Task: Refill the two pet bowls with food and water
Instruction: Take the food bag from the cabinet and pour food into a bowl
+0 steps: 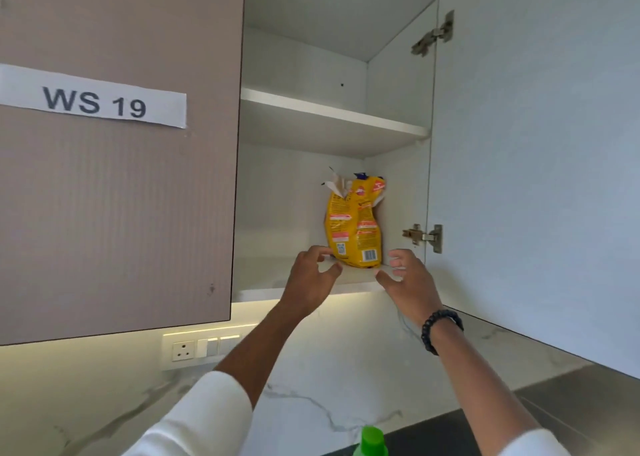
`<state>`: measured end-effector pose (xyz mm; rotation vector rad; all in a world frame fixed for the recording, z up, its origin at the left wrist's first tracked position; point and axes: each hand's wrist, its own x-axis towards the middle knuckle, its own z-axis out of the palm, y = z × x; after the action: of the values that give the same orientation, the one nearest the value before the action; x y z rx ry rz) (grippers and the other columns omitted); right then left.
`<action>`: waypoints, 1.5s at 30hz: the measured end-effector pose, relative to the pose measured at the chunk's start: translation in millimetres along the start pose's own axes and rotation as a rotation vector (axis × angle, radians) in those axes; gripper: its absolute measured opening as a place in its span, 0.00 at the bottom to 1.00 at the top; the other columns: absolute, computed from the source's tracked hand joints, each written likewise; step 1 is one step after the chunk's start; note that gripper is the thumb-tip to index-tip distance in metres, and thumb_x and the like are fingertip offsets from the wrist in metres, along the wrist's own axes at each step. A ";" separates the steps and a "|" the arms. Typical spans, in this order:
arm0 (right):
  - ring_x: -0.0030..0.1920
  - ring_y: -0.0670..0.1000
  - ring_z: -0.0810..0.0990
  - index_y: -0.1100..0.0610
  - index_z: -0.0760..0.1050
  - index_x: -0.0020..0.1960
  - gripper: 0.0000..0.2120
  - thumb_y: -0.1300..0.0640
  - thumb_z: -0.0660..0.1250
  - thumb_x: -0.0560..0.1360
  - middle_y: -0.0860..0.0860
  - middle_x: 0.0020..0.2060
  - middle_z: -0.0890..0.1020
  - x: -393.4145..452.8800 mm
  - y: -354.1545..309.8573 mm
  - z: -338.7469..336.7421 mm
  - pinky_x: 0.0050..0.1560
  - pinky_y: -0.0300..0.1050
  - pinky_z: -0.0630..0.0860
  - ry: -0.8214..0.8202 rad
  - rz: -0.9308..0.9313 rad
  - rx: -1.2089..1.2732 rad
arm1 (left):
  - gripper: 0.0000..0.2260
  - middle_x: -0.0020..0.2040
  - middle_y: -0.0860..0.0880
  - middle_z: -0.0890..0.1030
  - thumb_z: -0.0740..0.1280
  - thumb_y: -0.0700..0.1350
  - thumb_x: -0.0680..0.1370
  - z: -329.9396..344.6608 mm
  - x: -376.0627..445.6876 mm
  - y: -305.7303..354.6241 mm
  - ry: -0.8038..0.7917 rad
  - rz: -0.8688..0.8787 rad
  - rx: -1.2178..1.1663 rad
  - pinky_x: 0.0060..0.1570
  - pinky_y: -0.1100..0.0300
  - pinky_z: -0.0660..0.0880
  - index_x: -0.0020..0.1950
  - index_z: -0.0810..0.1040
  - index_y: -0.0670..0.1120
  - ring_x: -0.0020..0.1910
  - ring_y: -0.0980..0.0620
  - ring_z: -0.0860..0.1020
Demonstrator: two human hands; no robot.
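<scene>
A yellow pet food bag [355, 223] stands upright on the bottom shelf [360, 284] of an open wall cabinet, its torn top folded open. My left hand [310, 281] is raised just left of the bag's base, fingers apart, close to the bag but not gripping it. Just right of the base is my right hand [407, 279], open too, with a dark bead bracelet on the wrist. Neither hand holds anything. No pet bowls are in view.
The open cabinet door [536, 161] hangs at the right, the closed door labelled "WS 19" [114, 178] at the left. An upper shelf [332, 116] holds nothing. Below are a marble backsplash with a wall socket [183, 350] and a green bottle cap [372, 440].
</scene>
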<state>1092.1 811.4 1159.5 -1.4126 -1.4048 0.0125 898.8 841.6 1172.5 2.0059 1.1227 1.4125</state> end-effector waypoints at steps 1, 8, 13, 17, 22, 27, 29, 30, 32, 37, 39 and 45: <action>0.57 0.51 0.78 0.49 0.70 0.65 0.23 0.48 0.73 0.74 0.51 0.60 0.76 14.9 0.9 7.9 0.58 0.48 0.75 -0.016 0.022 0.006 | 0.15 0.64 0.46 0.75 0.69 0.48 0.79 -1.3 8.1 -4.5 0.003 -0.027 -0.036 0.59 0.59 0.70 0.66 0.75 0.49 0.60 0.50 0.75; 0.68 0.58 0.70 0.51 0.56 0.77 0.48 0.43 0.79 0.66 0.56 0.70 0.66 118.4 18.9 55.4 0.63 0.51 0.70 -0.092 0.112 0.036 | 0.15 0.61 0.47 0.79 0.68 0.51 0.79 29.3 79.6 -20.5 0.042 -0.159 -0.224 0.53 0.59 0.69 0.64 0.75 0.49 0.57 0.51 0.77; 0.72 0.59 0.67 0.51 0.50 0.79 0.59 0.36 0.80 0.60 0.56 0.74 0.65 194.8 34.7 73.4 0.67 0.59 0.71 -0.085 0.111 -0.090 | 0.17 0.58 0.51 0.76 0.69 0.57 0.77 50.7 138.9 -29.9 0.030 -0.235 -0.226 0.47 0.59 0.69 0.61 0.73 0.52 0.54 0.52 0.74; 0.73 0.58 0.67 0.51 0.53 0.79 0.60 0.41 0.84 0.57 0.54 0.75 0.65 229.2 42.4 86.7 0.69 0.60 0.70 -0.125 0.082 0.003 | 0.21 0.55 0.53 0.74 0.68 0.55 0.78 56.5 173.7 -35.2 0.016 -0.282 -0.245 0.47 0.62 0.69 0.68 0.70 0.50 0.53 0.54 0.74; 0.69 0.57 0.73 0.49 0.67 0.74 0.51 0.40 0.83 0.56 0.54 0.70 0.74 238.7 40.4 94.3 0.67 0.58 0.72 -0.170 -0.122 -0.092 | 0.15 0.44 0.57 0.77 0.65 0.50 0.81 66.5 190.0 -32.7 0.050 -0.268 -0.287 0.36 0.67 0.69 0.66 0.72 0.48 0.37 0.66 0.80; 0.71 0.57 0.71 0.48 0.57 0.78 0.56 0.40 0.82 0.59 0.51 0.73 0.70 232.5 48.8 96.0 0.69 0.59 0.71 -0.210 -0.005 -0.053 | 0.17 0.56 0.50 0.78 0.63 0.53 0.81 75.3 186.7 -32.3 -0.009 -0.301 -0.282 0.49 0.58 0.69 0.67 0.70 0.48 0.50 0.53 0.75; 0.66 0.57 0.75 0.46 0.59 0.76 0.50 0.42 0.81 0.62 0.50 0.68 0.75 223.6 52.6 95.2 0.65 0.56 0.74 -0.133 0.017 0.004 | 0.16 0.57 0.50 0.78 0.63 0.52 0.82 72.0 182.2 -30.9 -0.010 -0.300 -0.285 0.49 0.58 0.70 0.67 0.71 0.47 0.52 0.52 0.75; 0.64 0.57 0.77 0.45 0.61 0.75 0.47 0.43 0.81 0.63 0.49 0.66 0.78 218.2 52.5 94.2 0.62 0.53 0.75 -0.095 0.017 0.017 | 0.17 0.59 0.49 0.77 0.63 0.52 0.82 69.1 178.9 -30.7 -0.008 -0.300 -0.282 0.50 0.57 0.70 0.68 0.71 0.47 0.54 0.51 0.75; 0.59 0.56 0.80 0.43 0.66 0.71 0.39 0.42 0.79 0.64 0.48 0.60 0.81 207.3 49.8 91.0 0.54 0.47 0.76 -0.046 0.011 0.007 | 0.17 0.59 0.49 0.75 0.63 0.52 0.82 63.6 170.5 -31.1 -0.008 -0.311 -0.291 0.51 0.57 0.70 0.69 0.71 0.47 0.55 0.50 0.74; 0.45 0.47 0.79 0.45 0.74 0.62 0.27 0.44 0.79 0.67 0.45 0.53 0.84 173.7 35.7 74.6 0.34 0.34 0.65 0.012 -0.006 0.077 | 0.15 0.57 0.48 0.73 0.62 0.51 0.83 45.7 142.6 -28.5 -0.007 -0.334 -0.344 0.54 0.55 0.70 0.67 0.71 0.46 0.58 0.48 0.73; 0.42 0.44 0.76 0.44 0.74 0.61 0.26 0.42 0.78 0.67 0.42 0.49 0.83 155.0 28.0 65.6 0.34 0.32 0.65 0.029 -0.026 0.105 | 0.07 0.51 0.50 0.76 0.61 0.50 0.83 37.7 130.8 -26.7 0.010 -0.327 -0.369 0.53 0.55 0.70 0.57 0.74 0.49 0.55 0.48 0.74; 0.39 0.40 0.77 0.38 0.73 0.53 0.21 0.39 0.78 0.65 0.35 0.39 0.78 89.9 -7.0 32.0 0.38 0.36 0.71 0.112 -0.085 0.171 | 0.12 0.39 0.55 0.75 0.62 0.51 0.83 17.4 79.7 -12.2 0.050 -0.266 -0.475 0.40 0.60 0.70 0.39 0.73 0.53 0.37 0.56 0.73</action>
<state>1093.3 893.7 1208.2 -1.1940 -1.3371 -0.0014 922.2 915.0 1201.7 1.4426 0.9236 1.4316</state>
